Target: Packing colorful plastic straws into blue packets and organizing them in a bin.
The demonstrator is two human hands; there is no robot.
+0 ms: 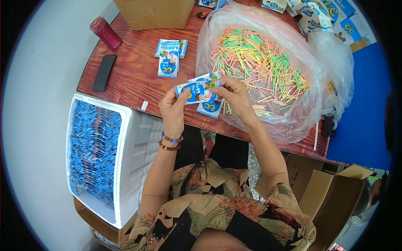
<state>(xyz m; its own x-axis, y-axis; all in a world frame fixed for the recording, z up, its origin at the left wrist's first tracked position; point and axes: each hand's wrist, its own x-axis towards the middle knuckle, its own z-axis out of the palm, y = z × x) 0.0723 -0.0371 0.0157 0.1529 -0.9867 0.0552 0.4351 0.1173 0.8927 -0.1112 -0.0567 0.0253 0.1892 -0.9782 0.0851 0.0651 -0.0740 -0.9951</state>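
Observation:
Over the table's near edge, my left hand (pixel 172 109) and my right hand (pixel 235 97) pinch a small blue-and-white packet (pixel 194 93) between them, thumbs on its face. Other packets of the same kind (pixel 209 108) lie on the table just beneath it. A little farther off, a short stack of packets (pixel 168 62) rests by itself. To the right of my right hand spreads a large clear plastic bag (pixel 293 127), opened out, with a heap of thin pink, green and yellow sticks (pixel 259 62) in it. Two beaded bracelets circle my left wrist.
A white foam box (pixel 119 167) full of blue packets stands at the left. On the table are a black phone (pixel 104 73), a red jar (pixel 105 33) and a cardboard box (pixel 153 14). Small printed cartons (pixel 314 19) sit far right; an open cardboard box (pixel 335 205) is lower right.

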